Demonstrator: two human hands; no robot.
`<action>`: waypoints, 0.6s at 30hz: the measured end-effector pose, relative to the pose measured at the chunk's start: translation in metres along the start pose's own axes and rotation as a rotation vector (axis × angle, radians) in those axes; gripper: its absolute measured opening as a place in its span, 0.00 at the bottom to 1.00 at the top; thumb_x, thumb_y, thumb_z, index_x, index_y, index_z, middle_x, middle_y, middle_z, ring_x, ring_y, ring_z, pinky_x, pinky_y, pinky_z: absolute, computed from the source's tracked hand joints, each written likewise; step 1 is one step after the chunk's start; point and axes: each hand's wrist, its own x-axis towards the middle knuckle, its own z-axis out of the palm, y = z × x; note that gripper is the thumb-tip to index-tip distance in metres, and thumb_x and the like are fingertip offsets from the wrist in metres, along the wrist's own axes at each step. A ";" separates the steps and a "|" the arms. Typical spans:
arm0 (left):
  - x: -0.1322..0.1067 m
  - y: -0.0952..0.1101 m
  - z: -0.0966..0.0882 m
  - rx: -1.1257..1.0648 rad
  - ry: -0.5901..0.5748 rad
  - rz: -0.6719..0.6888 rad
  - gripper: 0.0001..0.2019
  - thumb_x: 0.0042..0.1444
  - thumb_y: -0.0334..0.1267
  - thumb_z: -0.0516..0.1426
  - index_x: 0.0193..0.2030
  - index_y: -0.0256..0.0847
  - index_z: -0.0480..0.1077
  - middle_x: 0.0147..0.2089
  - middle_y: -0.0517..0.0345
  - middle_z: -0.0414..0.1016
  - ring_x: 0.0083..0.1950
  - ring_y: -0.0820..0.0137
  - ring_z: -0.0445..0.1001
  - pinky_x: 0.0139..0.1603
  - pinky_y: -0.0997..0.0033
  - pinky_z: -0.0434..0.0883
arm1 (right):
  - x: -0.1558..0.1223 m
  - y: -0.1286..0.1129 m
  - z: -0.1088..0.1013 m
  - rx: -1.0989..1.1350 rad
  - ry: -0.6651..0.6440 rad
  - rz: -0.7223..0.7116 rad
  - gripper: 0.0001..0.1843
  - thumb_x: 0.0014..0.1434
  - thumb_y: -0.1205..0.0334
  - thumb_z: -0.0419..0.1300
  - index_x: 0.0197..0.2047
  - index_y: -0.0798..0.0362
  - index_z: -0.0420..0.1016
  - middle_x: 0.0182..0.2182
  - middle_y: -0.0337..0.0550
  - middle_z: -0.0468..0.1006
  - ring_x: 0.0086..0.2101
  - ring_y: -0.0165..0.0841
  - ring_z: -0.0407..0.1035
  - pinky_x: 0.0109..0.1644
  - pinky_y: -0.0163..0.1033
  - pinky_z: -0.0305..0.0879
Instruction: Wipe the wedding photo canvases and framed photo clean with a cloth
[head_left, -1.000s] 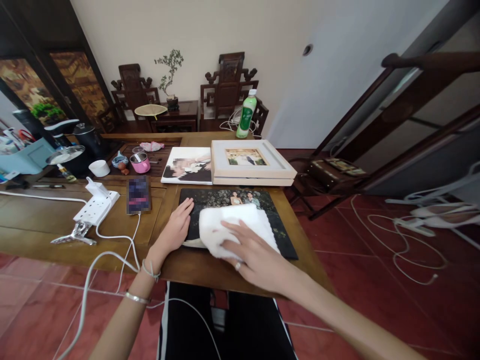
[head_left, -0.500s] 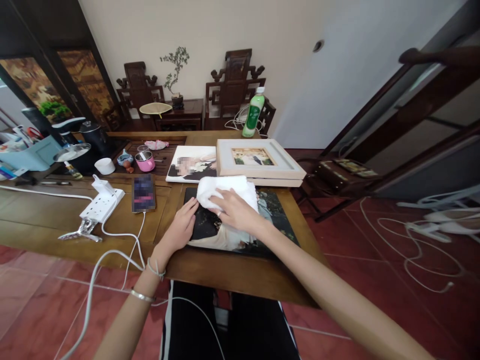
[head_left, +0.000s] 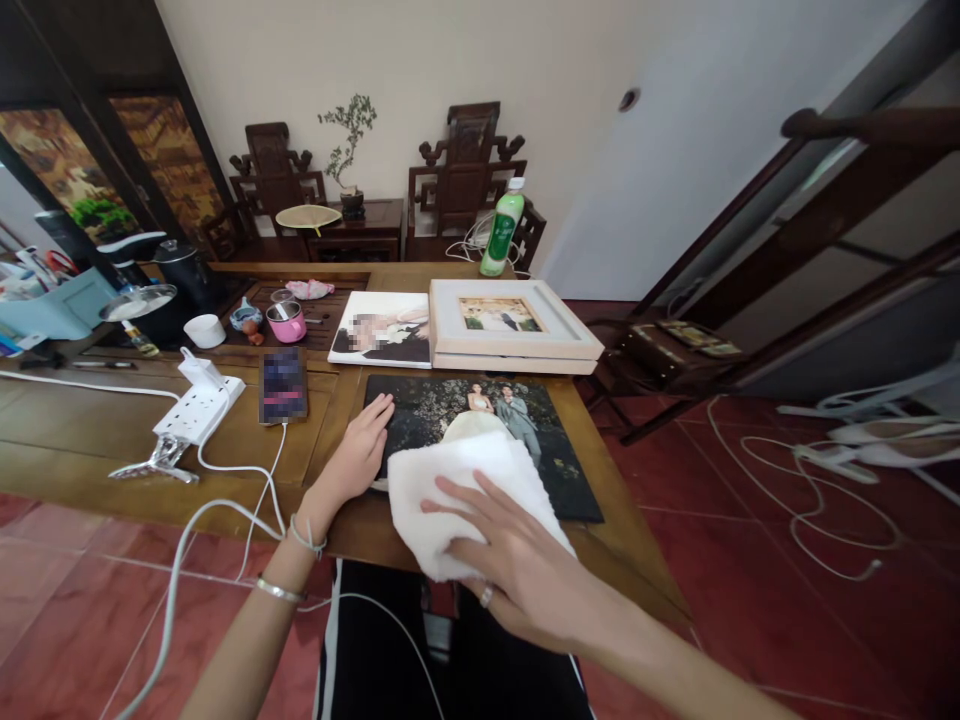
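A dark wedding photo panel [head_left: 566,440] lies flat near the front edge of the wooden table. My left hand [head_left: 360,445] rests at its left edge, fingers stretched out and holding nothing. In my right hand [head_left: 502,550] is a folded white towel [head_left: 450,480], with several fingers spread over its top. The towel hides the lower middle of the panel and reaches past its near edge. Behind the panel are a white photo print [head_left: 382,345] and a stack of pale picture frames [head_left: 559,350].
On the table [head_left: 330,515] to the left are a phone [head_left: 283,385] on a cable, a white power strip [head_left: 199,405], a pink mug [head_left: 286,322] and a blue bin [head_left: 64,305]. A green bottle [head_left: 501,230] stands at the back. White cables trail off the left side.
My right hand has drawn the white towel toward me, from the panel's upper part to its near edge. The couple in the photo now shows. My left hand has stayed at the left edge.
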 end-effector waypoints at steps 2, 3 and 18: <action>0.000 0.000 0.000 0.003 0.000 0.000 0.22 0.65 0.32 0.42 0.65 0.39 0.58 0.69 0.47 0.56 0.71 0.63 0.51 0.69 0.51 0.53 | 0.005 0.008 -0.002 -0.008 0.038 0.016 0.20 0.51 0.74 0.53 0.44 0.49 0.74 0.58 0.49 0.69 0.64 0.43 0.50 0.66 0.61 0.44; 0.000 0.000 0.000 0.005 -0.002 -0.002 0.22 0.65 0.32 0.42 0.65 0.38 0.58 0.69 0.47 0.56 0.71 0.62 0.51 0.69 0.51 0.53 | 0.010 0.015 -0.004 -0.019 0.054 0.028 0.19 0.52 0.73 0.52 0.45 0.49 0.74 0.56 0.50 0.71 0.63 0.43 0.51 0.65 0.61 0.45; 0.002 0.015 -0.009 -0.119 0.096 -0.056 0.22 0.67 0.41 0.42 0.64 0.40 0.59 0.68 0.51 0.57 0.70 0.66 0.53 0.70 0.57 0.52 | 0.082 0.053 0.001 -0.252 0.125 0.293 0.19 0.60 0.68 0.51 0.54 0.52 0.70 0.57 0.56 0.69 0.62 0.53 0.51 0.59 0.69 0.47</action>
